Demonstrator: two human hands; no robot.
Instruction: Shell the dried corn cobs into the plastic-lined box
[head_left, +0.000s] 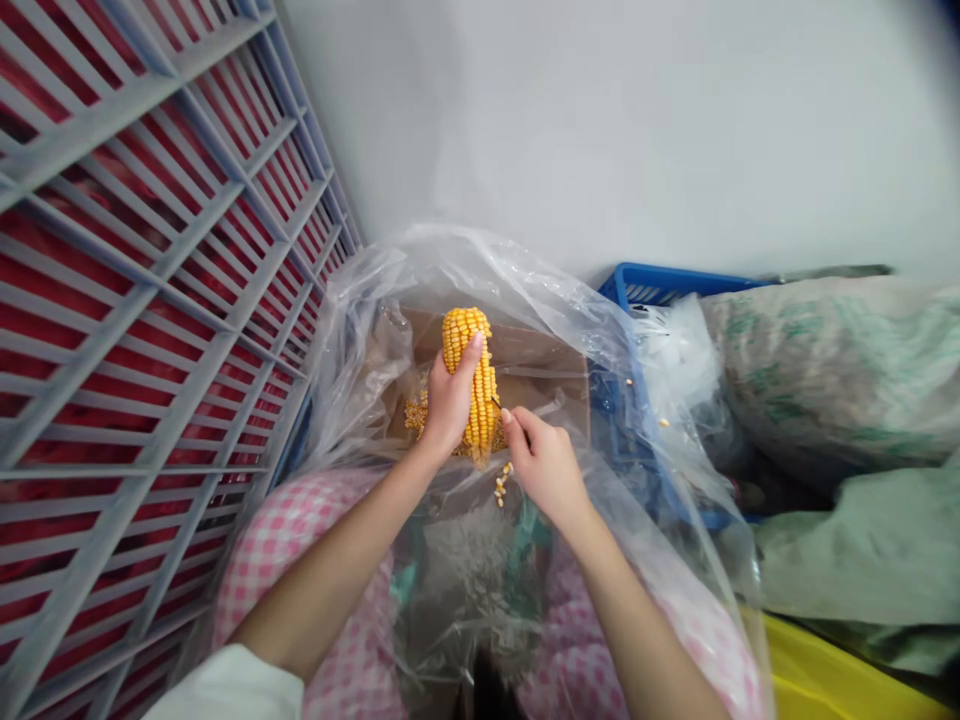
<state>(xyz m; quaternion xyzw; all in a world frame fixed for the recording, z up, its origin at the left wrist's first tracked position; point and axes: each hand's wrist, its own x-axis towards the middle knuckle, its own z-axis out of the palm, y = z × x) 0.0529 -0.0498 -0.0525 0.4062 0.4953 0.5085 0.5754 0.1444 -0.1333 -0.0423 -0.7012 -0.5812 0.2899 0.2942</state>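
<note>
My left hand (pixel 448 400) is wrapped round a yellow corn cob (pixel 472 370) and holds it upright over a cardboard box lined with a clear plastic bag (pixel 390 300). My right hand (pixel 544 462) is closed in a pinch against the cob's lower right side; a thin dark tool may be in its fingers, but I cannot make it out. Loose kernels (pixel 501 485) drop beneath the cob, and a small heap of kernels (pixel 416 412) lies in the box behind my left hand.
A grey slatted rack (pixel 150 300) with red contents stands at the left. A blue crate (pixel 652 290) sits behind the box at the right, beside green-grey sacks (pixel 832 370) and a yellow bin (pixel 832 680). Pink checked trousers (pixel 300 520) cover my knees.
</note>
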